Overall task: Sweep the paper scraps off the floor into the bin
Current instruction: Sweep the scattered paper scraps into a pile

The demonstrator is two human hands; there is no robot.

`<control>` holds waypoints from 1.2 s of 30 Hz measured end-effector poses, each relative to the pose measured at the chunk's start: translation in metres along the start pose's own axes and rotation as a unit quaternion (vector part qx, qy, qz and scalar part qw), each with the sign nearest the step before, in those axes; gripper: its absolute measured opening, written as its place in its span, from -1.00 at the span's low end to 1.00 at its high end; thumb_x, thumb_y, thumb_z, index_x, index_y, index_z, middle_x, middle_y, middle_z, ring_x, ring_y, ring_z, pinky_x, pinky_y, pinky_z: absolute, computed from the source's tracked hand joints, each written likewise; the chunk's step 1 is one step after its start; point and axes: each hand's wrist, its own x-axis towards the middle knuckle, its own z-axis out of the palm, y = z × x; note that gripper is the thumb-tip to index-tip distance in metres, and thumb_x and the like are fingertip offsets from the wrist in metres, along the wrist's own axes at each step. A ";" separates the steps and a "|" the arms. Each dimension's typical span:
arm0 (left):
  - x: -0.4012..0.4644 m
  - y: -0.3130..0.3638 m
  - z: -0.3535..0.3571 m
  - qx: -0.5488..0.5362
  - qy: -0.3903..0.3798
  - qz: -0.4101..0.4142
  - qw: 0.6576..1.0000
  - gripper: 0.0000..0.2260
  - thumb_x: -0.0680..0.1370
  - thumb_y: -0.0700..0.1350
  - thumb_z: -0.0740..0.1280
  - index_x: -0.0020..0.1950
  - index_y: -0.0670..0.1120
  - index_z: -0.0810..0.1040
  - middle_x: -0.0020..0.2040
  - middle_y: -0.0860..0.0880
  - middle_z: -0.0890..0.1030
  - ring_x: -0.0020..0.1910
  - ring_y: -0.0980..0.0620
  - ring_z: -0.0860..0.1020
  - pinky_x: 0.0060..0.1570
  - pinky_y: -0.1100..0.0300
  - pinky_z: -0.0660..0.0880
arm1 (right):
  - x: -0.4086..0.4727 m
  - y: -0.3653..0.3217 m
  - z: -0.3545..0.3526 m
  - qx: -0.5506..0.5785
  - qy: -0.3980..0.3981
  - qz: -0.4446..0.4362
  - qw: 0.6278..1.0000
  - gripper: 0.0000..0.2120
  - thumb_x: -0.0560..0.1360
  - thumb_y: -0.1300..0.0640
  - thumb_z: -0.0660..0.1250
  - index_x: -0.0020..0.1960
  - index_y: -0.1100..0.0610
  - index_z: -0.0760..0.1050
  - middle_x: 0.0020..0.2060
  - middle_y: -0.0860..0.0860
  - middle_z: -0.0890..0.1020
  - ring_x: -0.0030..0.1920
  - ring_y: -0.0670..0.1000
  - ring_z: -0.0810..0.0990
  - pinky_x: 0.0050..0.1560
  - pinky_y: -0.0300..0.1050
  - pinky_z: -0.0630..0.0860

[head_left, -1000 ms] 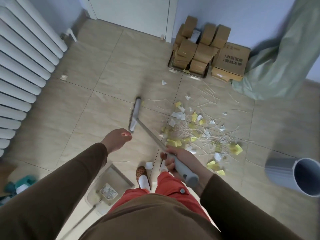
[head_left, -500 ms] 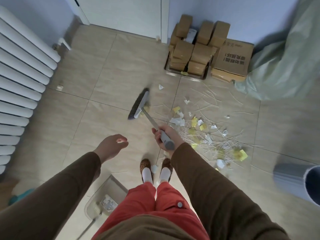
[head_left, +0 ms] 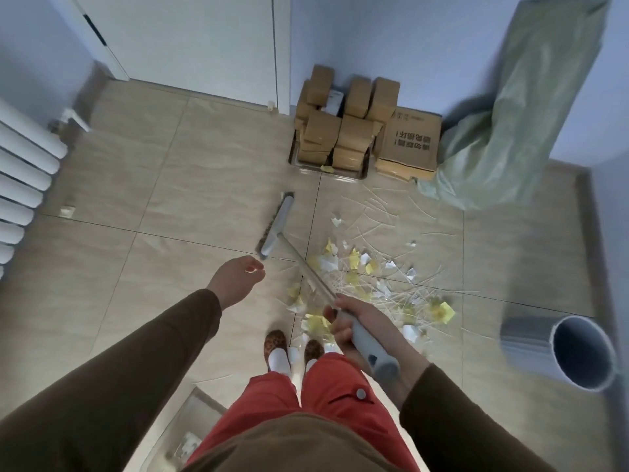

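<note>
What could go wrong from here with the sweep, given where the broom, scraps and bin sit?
1. The broom head sits left of the paper scraps; a rightward stroke may scatter them, along with the thin white sticks, toward the cardboard boxes.
2. Only the right hand grips the handle; the left hand is free, so control may be loose.
3. Scraps by the feet could be stepped on.

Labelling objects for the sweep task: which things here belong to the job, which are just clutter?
Job: broom, paper scraps, bin, dustpan, right hand gripping the broom.
Clutter: cardboard boxes, green sack, radiator.
</note>
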 end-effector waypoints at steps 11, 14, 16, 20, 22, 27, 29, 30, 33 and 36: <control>-0.007 0.001 0.032 -0.005 0.016 -0.034 0.999 -0.84 0.57 -0.10 0.37 0.12 -0.06 0.64 0.04 -0.02 0.65 0.04 -0.03 0.60 0.02 0.09 0.49 | 0.163 -0.095 0.023 0.060 -0.019 -0.061 0.996 -0.86 0.62 0.20 0.21 0.13 0.26 0.36 -0.19 0.15 0.52 -0.58 -0.06 0.49 -0.60 -0.28 0.50; -0.012 0.017 0.059 0.007 -0.003 -0.041 0.999 -0.85 0.57 -0.10 0.36 0.11 -0.05 0.63 0.03 -0.04 0.66 0.04 -0.03 0.60 0.03 0.08 0.49 | 0.127 -0.093 -0.024 0.112 0.005 -0.066 0.991 -0.91 0.63 0.20 0.21 0.05 0.24 0.39 -0.23 0.12 0.50 -0.58 -0.07 0.48 -0.57 -0.30 0.51; -0.017 0.037 0.080 0.017 -0.015 -0.036 0.999 -0.83 0.58 -0.10 0.35 0.14 -0.08 0.63 0.03 -0.05 0.65 0.03 -0.03 0.59 -0.03 0.12 0.47 | 0.092 -0.088 -0.059 0.121 0.032 -0.061 0.990 -0.86 0.65 0.18 0.20 -0.04 0.23 0.41 -0.27 0.09 0.47 -0.58 -0.09 0.47 -0.56 -0.33 0.49; -0.027 0.085 0.126 0.027 -0.026 -0.009 0.999 -0.82 0.59 -0.09 0.34 0.16 -0.09 0.62 0.01 -0.03 0.62 0.00 0.00 0.57 -0.07 0.18 0.40 | 0.020 -0.086 -0.113 0.125 0.069 -0.048 0.989 -0.89 0.63 0.18 0.22 0.01 0.23 0.42 -0.32 0.08 0.49 -0.58 -0.08 0.47 -0.60 -0.28 0.49; -0.031 0.109 0.147 0.018 -0.027 0.002 0.999 -0.82 0.59 -0.09 0.34 0.16 -0.09 0.62 0.01 -0.03 0.63 0.02 -0.02 0.58 -0.06 0.18 0.42 | -0.014 -0.093 -0.136 0.144 0.062 -0.044 0.987 -0.91 0.62 0.21 0.24 0.06 0.24 0.41 -0.33 0.09 0.49 -0.59 -0.07 0.48 -0.63 -0.26 0.48; -0.041 0.157 0.190 -0.018 -0.021 0.020 0.999 -0.83 0.58 -0.11 0.34 0.14 -0.08 0.62 0.02 -0.06 0.65 0.01 -0.02 0.61 -0.03 0.14 0.50 | -0.103 -0.122 -0.201 0.123 0.010 -0.039 0.992 -0.94 0.62 0.24 0.21 0.05 0.24 0.42 -0.33 0.08 0.47 -0.58 -0.09 0.45 -0.65 -0.30 0.44; -0.046 0.166 0.203 -0.026 -0.023 0.018 0.999 -0.83 0.59 -0.11 0.34 0.15 -0.09 0.62 0.01 -0.07 0.66 -0.02 -0.01 0.61 -0.06 0.16 0.49 | -0.126 -0.135 -0.224 0.003 0.045 -0.074 0.996 -0.83 0.63 0.26 0.21 0.19 0.15 0.47 -0.33 0.10 0.50 -0.56 -0.08 0.45 -0.64 -0.28 0.43; -0.049 0.168 0.209 -0.029 -0.024 0.016 0.999 -0.83 0.59 -0.12 0.34 0.15 -0.09 0.62 0.00 -0.07 0.66 -0.03 -0.01 0.61 -0.07 0.16 0.49 | -0.133 -0.144 -0.233 -0.097 0.077 -0.102 0.987 -0.76 0.62 0.28 0.22 0.24 0.08 0.49 -0.32 0.11 0.52 -0.55 -0.07 0.45 -0.62 -0.27 0.43; -0.056 0.169 0.221 -0.038 -0.021 0.007 0.999 -0.84 0.59 -0.13 0.33 0.15 -0.09 0.62 0.00 -0.08 0.66 -0.01 -0.04 0.63 -0.05 0.13 0.50 | -0.138 -0.177 -0.257 -0.382 0.164 -0.181 0.891 -0.55 0.55 0.34 0.28 0.36 -0.01 0.47 -0.27 0.11 0.59 -0.50 -0.04 0.49 -0.54 -0.22 0.46; -0.060 0.167 0.228 -0.044 -0.024 -0.002 0.999 -0.85 0.59 -0.13 0.34 0.13 -0.08 0.62 -0.03 -0.04 0.66 0.00 -0.04 0.64 -0.12 0.19 0.49 | -0.120 -0.222 -0.274 -0.579 0.210 -0.206 0.761 -0.49 0.55 0.28 0.29 0.47 -0.02 0.40 -0.16 0.05 0.66 -0.39 -0.02 0.60 -0.41 -0.17 0.56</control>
